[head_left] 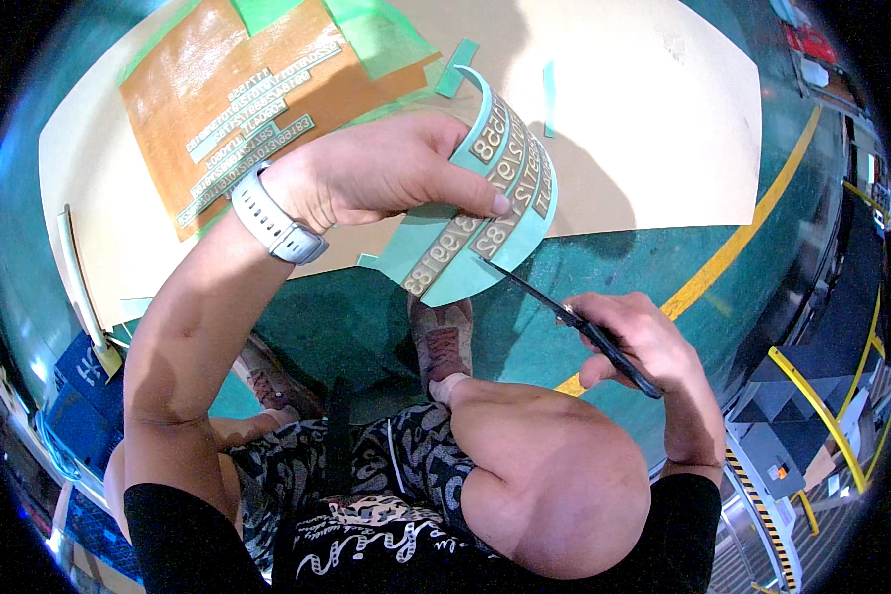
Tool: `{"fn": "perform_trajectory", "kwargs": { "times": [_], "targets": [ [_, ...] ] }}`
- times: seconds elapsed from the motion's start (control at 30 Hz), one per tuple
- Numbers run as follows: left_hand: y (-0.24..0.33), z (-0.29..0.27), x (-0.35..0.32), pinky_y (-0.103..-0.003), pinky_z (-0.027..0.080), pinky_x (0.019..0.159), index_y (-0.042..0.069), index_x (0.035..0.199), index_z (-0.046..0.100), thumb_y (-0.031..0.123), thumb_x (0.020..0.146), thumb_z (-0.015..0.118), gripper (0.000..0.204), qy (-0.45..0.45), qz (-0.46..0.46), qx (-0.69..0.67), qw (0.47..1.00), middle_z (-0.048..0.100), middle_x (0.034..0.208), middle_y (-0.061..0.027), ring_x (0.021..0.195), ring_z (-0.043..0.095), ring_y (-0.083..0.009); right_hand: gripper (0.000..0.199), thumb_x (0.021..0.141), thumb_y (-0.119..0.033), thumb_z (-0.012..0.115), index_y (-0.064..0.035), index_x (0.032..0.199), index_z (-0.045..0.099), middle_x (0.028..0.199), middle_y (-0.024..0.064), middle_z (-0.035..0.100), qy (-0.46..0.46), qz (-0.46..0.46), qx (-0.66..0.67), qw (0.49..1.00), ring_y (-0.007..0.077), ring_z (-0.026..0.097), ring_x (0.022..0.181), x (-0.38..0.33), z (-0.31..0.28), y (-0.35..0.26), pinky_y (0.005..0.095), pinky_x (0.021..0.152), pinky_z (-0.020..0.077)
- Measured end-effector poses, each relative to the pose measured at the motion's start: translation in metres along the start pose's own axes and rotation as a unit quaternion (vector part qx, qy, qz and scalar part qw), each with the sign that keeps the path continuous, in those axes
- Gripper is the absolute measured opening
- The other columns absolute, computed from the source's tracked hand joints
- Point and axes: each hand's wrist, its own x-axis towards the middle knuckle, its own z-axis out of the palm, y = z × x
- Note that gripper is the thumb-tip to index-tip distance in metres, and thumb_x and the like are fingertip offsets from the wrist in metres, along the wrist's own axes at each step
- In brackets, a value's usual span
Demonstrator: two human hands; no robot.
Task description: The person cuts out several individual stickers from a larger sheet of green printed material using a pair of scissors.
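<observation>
My left hand (pixel 396 168), its wrist in a pale watch, is closed on a curled mint-green sheet (pixel 452 284). Dark strips with raised, mirrored characters run across that sheet. The thumb presses on its face, and the other fingers are hidden behind it. My right hand (pixel 636 342) grips a pair of black scissors (pixel 530 287), their tips pointing up and left. Those tips meet the lower part of the sheet; I cannot tell whether they are cutting into it. The blades look nearly closed.
On a large cream board (pixel 663 139) lies an orange-brown sheet (pixel 168 109) bearing several mirrored strips, with bright green film (pixel 376 35) along its edge. Mint offcuts (pixel 549 99) are scattered nearby. My shoes (pixel 441 342) stand on a green floor with a yellow line (pixel 733 257).
</observation>
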Motion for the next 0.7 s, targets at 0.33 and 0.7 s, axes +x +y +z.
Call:
{"fn": "perform_trajectory", "kwargs": {
  "times": [0.33, 0.7],
  "targets": [
    [-0.0004, 0.0023, -0.0008, -0.027, 0.050, 0.082, -0.001, 0.116, 0.052, 0.009, 0.082, 0.064, 0.038, 0.011, -0.003, -0.017, 1.000, 0.063, 0.104, -0.0082, 0.092, 0.061, -0.0136, 0.054, 0.066, -0.037, 0.076, -0.0031, 0.102, 0.055, 0.071, 0.0164, 0.057, 0.000, 0.004, -0.024, 1.000, 0.0364, 0.058, 0.067, 0.0003, 0.0007, -0.0001, 0.0406, 0.055, 0.0431],
    [-0.0046, 0.0042, -0.0008, -0.028, 0.050, 0.083, -0.001, 0.115, 0.054, 0.009, 0.082, 0.064, 0.036, 0.017, -0.010, -0.040, 0.999, 0.063, 0.105, -0.0083, 0.092, 0.061, -0.0136, 0.056, 0.067, -0.038, 0.075, -0.0022, 0.104, 0.054, 0.076, 0.0174, 0.058, -0.002, 0.022, -0.036, 0.999, 0.0374, 0.059, 0.070, -0.0004, 0.0016, -0.0073, 0.0415, 0.057, 0.0443]
  ]
}}
